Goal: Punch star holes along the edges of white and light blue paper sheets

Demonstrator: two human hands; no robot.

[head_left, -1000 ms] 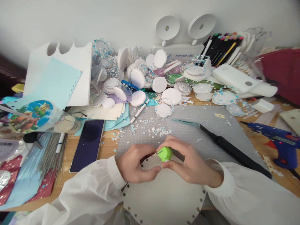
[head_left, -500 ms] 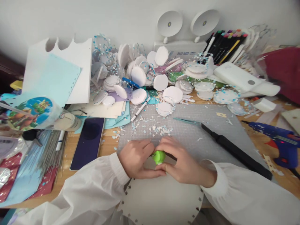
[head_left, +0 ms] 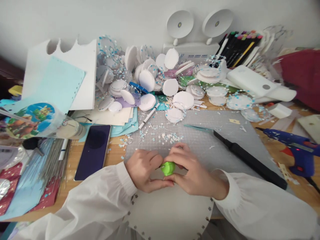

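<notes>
A small green craft punch (head_left: 167, 168) sits between my hands at the far edge of an off-white sheet of paper (head_left: 170, 213). Small flower-shaped holes run along the sheet's curved sides. My right hand (head_left: 193, 171) is closed around the punch, thumb below and fingers above. My left hand (head_left: 144, 170) is closed at the paper's edge, its fingers against the punch's left side; part of its grip is hidden. Tiny white and blue paper flowers (head_left: 170, 137) lie scattered on the grey cutting mat (head_left: 200, 146) just beyond my hands.
Long black-handled tweezers (head_left: 245, 155) lie right of my hands, and a blue glue gun (head_left: 295, 143) farther right. At left are a phone (head_left: 93, 151), wire stems (head_left: 55, 163) and a plastic cup (head_left: 37, 120). White discs (head_left: 183, 100) crowd the back, before a twin-head lamp (head_left: 191, 51).
The paper has shifted slightly left, and the green punch has tilted a little between my fingers. Both hands keep their grip. The whole view has moved slightly.
</notes>
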